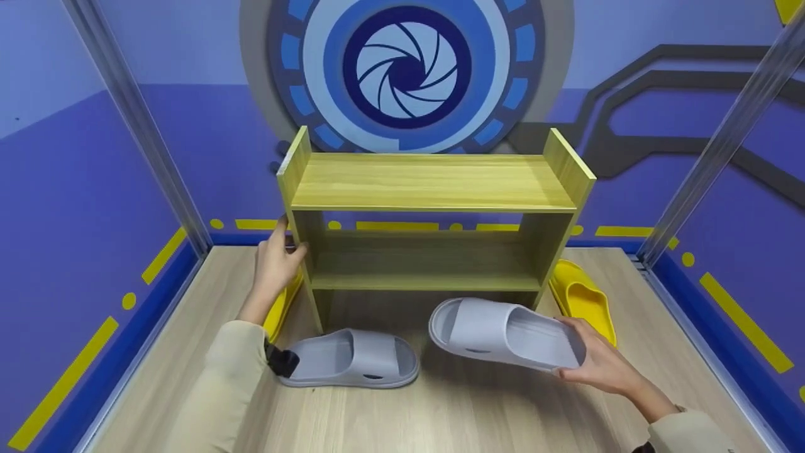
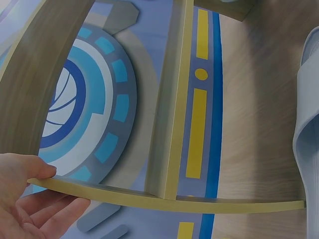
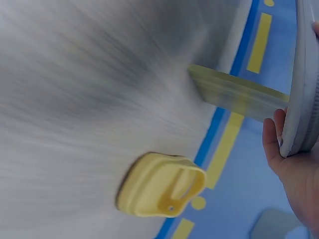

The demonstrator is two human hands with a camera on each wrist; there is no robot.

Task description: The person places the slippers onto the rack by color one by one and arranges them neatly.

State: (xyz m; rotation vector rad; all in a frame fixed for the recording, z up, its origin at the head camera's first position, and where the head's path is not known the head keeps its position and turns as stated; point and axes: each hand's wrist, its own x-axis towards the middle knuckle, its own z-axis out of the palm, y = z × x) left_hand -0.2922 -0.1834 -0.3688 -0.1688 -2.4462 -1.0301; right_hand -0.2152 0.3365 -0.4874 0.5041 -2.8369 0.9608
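A small wooden shelf rack with a top board and a middle board stands on the floor. My left hand grips the front edge of its left side panel; in the left wrist view the thumb and fingers lie on opposite sides of that panel. My right hand holds a grey slipper by the heel, toe pointing left, raised in front of the rack's lower right part. Its mate, another grey slipper, lies on the floor before the rack, toe to the right.
A yellow slipper lies just right of the rack. Another yellow slipper sits at its left, partly hidden by my left arm. Behind the rack rises a blue patterned wall, with metal posts at the corners.
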